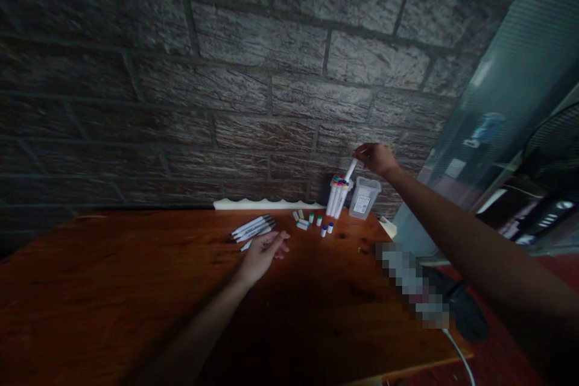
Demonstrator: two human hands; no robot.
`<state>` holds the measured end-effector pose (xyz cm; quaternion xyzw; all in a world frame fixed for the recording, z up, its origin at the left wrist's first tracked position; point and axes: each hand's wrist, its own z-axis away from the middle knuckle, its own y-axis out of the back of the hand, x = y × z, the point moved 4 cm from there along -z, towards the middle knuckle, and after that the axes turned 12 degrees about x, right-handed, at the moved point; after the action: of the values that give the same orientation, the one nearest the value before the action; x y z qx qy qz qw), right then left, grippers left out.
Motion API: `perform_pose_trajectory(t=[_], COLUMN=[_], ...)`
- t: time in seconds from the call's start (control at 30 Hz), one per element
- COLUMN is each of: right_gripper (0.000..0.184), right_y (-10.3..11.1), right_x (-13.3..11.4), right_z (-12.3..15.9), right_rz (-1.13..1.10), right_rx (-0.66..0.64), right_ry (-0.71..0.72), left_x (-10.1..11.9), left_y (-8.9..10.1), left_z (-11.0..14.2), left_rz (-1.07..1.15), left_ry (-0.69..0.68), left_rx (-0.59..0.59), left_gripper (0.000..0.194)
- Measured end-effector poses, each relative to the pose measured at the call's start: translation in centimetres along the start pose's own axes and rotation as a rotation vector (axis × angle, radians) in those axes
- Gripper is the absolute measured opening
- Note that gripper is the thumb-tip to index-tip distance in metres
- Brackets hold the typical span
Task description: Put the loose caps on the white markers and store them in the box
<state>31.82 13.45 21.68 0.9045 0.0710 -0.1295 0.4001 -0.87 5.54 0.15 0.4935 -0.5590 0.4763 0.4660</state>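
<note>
My right hand (374,157) pinches the top end of a white marker (350,169). The marker slants down into a clear holder (332,181) packed with upright markers whose ends show several colours. My left hand (266,248) hovers low over the wooden table (136,271), its fingers loosely bent and apart, with nothing visible in them. Just behind it lies a bunch of white and dark markers (253,227). Several small marker caps (311,218) with green, blue and pale ends stand or lie between that bunch and the holder.
Right of the holder stands a clear plastic box (364,198) with a label. A wavy white strip (271,205) runs along the table's back edge, against the brick wall (235,84). A blurred-out object (414,283) with a white cable (461,356) lies at the right edge.
</note>
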Motion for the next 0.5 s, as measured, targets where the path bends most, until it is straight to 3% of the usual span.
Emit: perform_pose_trajectory(t=[0.3,0.5], right_gripper=[0.030,0.029], right_y=[-3.7,-3.8], right_x=[-1.2,-0.8], right_z=[-1.7,-1.5], right_rz=[0.093,0.083], right_rx=[-0.037,-0.062], right_ry=[0.012,-0.036], left_x=[0.0,0.0], left_y=[0.3,-0.9], left_z=[-0.2,0.9], left_rz=[-0.035,-0.203], left_ry=[-0.037,-0.130], left_rx=[0.012,-0.094], left_gripper=[0.046,0.045])
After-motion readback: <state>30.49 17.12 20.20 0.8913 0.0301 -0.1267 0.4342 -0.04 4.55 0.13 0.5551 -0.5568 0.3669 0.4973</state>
